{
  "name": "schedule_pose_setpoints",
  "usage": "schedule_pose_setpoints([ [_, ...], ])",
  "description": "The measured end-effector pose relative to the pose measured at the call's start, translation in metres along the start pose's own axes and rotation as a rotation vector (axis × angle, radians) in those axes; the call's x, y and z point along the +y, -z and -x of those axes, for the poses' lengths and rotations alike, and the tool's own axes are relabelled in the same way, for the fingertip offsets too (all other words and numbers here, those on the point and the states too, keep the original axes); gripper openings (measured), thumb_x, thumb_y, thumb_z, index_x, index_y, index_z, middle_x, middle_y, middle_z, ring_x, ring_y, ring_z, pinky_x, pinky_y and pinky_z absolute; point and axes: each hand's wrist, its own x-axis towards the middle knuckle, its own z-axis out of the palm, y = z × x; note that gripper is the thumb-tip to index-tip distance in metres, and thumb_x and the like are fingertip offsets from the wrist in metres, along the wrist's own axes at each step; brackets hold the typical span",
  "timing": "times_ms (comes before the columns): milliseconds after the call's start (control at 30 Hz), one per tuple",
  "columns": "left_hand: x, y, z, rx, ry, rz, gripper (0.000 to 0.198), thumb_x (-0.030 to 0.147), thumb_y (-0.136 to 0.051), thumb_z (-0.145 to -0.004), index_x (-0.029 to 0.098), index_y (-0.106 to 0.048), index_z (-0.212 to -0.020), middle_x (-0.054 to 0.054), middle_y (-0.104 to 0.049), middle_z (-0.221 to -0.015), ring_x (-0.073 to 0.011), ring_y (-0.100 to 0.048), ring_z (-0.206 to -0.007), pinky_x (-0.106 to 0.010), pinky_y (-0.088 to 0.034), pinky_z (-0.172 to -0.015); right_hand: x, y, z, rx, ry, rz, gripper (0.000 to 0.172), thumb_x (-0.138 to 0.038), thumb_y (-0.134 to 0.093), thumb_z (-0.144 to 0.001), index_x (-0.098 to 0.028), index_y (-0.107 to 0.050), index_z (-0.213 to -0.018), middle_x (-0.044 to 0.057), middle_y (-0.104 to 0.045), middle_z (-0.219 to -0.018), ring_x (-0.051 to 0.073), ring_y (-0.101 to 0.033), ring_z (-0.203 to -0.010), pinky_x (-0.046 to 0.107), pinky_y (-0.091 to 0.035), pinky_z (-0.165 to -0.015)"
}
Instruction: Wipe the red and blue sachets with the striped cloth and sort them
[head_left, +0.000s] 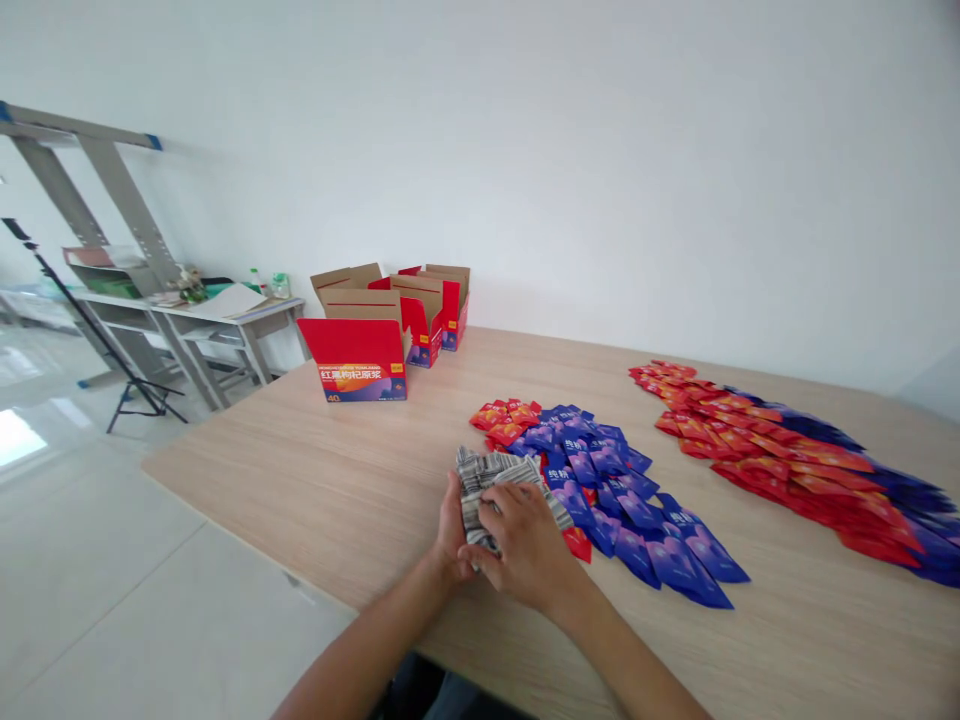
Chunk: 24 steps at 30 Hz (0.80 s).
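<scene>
Both my hands hold a fanned stack of sachets [491, 478] turned to show their grey striped backs, just above the wooden table [337, 480]. My left hand [450, 530] grips the stack's left edge from below. My right hand [525, 545] lies over the stack's near side with its fingers curled on it. Right beside the stack lies a pile of blue and red sachets [607, 480], spread out across the table.
A second long row of red and blue sachets [795, 455] lies at the far right. Three open red cartons [360, 350] stand at the table's far left end. Beyond are a metal shelf bench [202, 320], a tripod [112, 350] and a white wall.
</scene>
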Motion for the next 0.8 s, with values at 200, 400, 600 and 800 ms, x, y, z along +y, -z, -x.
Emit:
schedule_pose_setpoints([
  [200, 0.019, 0.004, 0.001, -0.099, -0.044, 0.008, 0.078, 0.076, -0.029, -0.093, 0.011, -0.070, -0.108, -0.015, -0.075, -0.098, -0.0292, -0.072, -0.097, -0.041, -0.055, -0.089, 0.016, -0.014, -0.037, 0.062, -0.003, -0.028, 0.047, -0.053, -0.070, -0.090, -0.023, -0.064, -0.125, 0.011, -0.064, -0.116, 0.029, -0.059, -0.107, 0.045, -0.042, -0.090],
  [400, 0.021, 0.001, 0.002, -0.186, 0.009, 0.033, 0.082, 0.078, -0.024, -0.092, 0.012, -0.068, -0.111, -0.018, -0.071, -0.114, -0.0313, -0.065, -0.116, -0.045, -0.048, -0.101, 0.045, -0.025, -0.053, 0.120, -0.041, -0.089, 0.013, -0.031, -0.066, -0.096, -0.023, -0.072, -0.104, 0.007, -0.066, -0.099, 0.024, -0.061, -0.097, 0.039, -0.047, -0.086],
  [600, 0.012, 0.004, -0.004, -0.266, 0.008, -0.061, 0.079, 0.075, -0.028, -0.093, 0.015, -0.057, -0.135, -0.017, -0.067, -0.124, -0.0325, -0.060, -0.122, -0.049, -0.042, -0.107, 0.079, -0.013, -0.054, 0.182, -0.083, -0.049, 0.014, -0.026, -0.058, -0.100, -0.022, -0.071, -0.098, 0.008, -0.064, -0.097, 0.024, -0.059, -0.094, 0.037, -0.048, -0.084],
  [800, 0.014, 0.003, -0.001, -0.103, -0.055, -0.059, 0.061, 0.062, -0.031, -0.100, 0.015, -0.066, -0.118, -0.013, -0.072, -0.110, -0.0297, -0.066, -0.113, -0.044, -0.046, -0.103, 0.051, -0.014, -0.037, 0.113, 0.096, 0.164, 0.012, -0.027, -0.063, -0.098, -0.020, -0.070, -0.105, 0.009, -0.063, -0.099, 0.025, -0.056, -0.093, 0.038, -0.044, -0.084],
])
